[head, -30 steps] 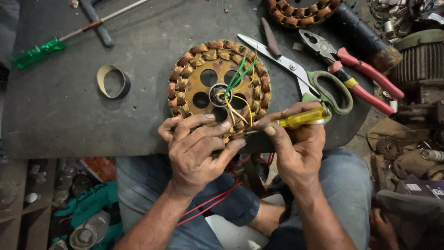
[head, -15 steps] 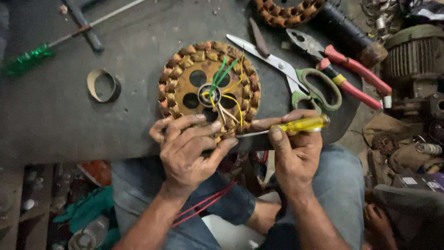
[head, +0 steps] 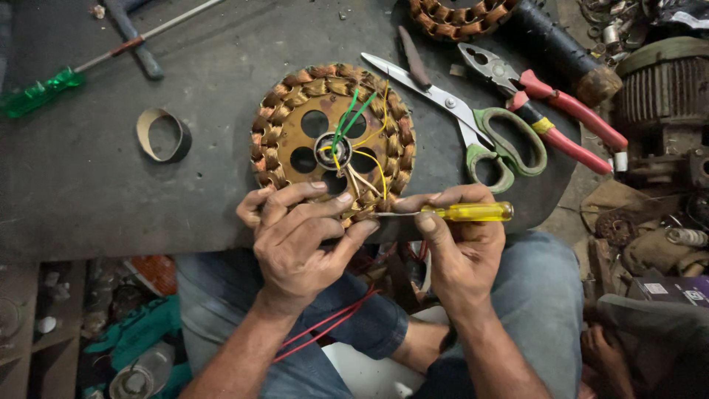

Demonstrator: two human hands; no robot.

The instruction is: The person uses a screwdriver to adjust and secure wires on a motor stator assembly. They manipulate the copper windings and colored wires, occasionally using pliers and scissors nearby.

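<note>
In the head view, a round copper-wound stator [head: 332,140] is being steadied at the near edge of the dark tabletop [head: 88,185] by the left hand [head: 303,236], its fingers curled over the lower windings. A yellow-handled screwdriver [head: 461,213] is being gripped by the right hand [head: 458,244], tip touching the windings. Green-handled scissors [head: 480,129] and red-handled pliers [head: 554,111] are lying just beyond; a dark box with a pale label [head: 668,288] is sitting at far right.

Dark grey worktable [head: 88,185], cluttered floor [head: 650,244] at right, dim even light

Two screwdrivers [head: 473,213] [head: 44,90], two stators [head: 332,140] [head: 461,16]
</note>
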